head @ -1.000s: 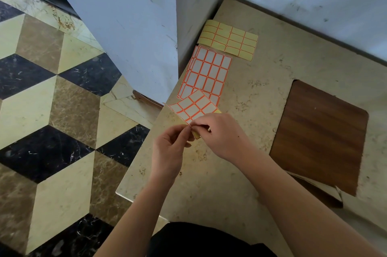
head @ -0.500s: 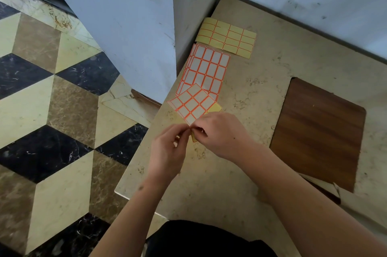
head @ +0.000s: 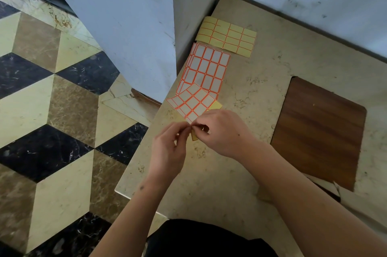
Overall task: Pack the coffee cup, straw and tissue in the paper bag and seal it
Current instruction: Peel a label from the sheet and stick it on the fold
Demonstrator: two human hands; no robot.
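Beige marble table [head: 261,93] in a corner of blue-grey walls, beside a floor of cube-patterned tiles. Left hand [head: 167,149] and right hand [head: 224,133] both pinch the near corner of a small label sheet [head: 192,102]: white rectangular stickers edged in orange on yellow backing, held just above the table. Beyond it lie a larger white label stack [head: 206,68] and a yellow label sheet [head: 227,36]. A rounded wood-grain board [head: 320,129] lies to the right.
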